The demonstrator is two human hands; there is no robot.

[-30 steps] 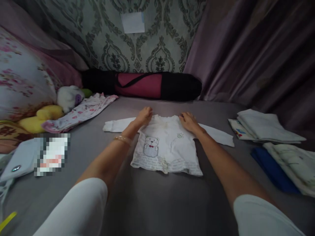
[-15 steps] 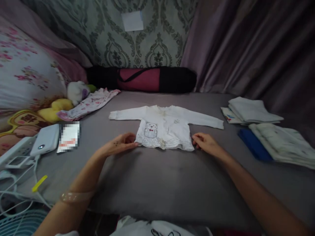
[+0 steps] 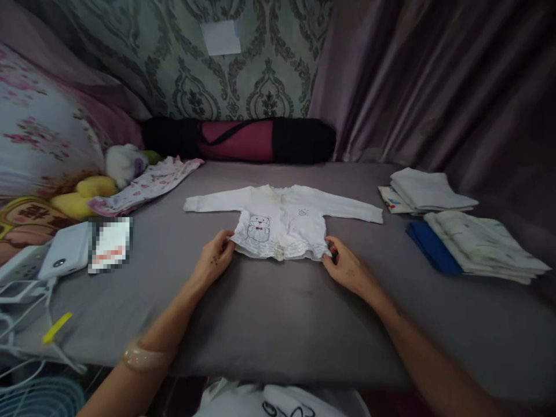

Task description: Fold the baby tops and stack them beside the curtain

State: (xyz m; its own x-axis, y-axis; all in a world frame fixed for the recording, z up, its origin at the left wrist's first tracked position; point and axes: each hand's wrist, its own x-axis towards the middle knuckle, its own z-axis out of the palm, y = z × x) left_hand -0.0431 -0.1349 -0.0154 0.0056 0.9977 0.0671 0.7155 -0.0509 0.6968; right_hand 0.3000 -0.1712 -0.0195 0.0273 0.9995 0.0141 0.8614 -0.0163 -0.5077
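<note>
A small white long-sleeved shirt [image 3: 284, 223] with a bear print lies spread on the grey sheet [image 3: 278, 313], its sleeves stretched out to both sides. My left hand [image 3: 217, 252] pinches the shirt's lower left corner. At the lower right corner, my right hand [image 3: 343, 260] has its thumb and fingers closed on the hem. The hem is slightly raised and wavy between the two hands.
Folded cloths [image 3: 486, 243] and a blue one [image 3: 434, 248] lie at the right, with more white cloths [image 3: 434, 191] behind. A black and red bag [image 3: 238, 140] lies along the wall. At left are plush toys [image 3: 124, 165], patterned clothing [image 3: 152, 185], a power bank [image 3: 67, 249] and cables.
Both hands have closed on the hem corners, and the right hand has come inward to the cloth. The hem's corners are drawn up a little. The view has shifted slightly to the right.
</note>
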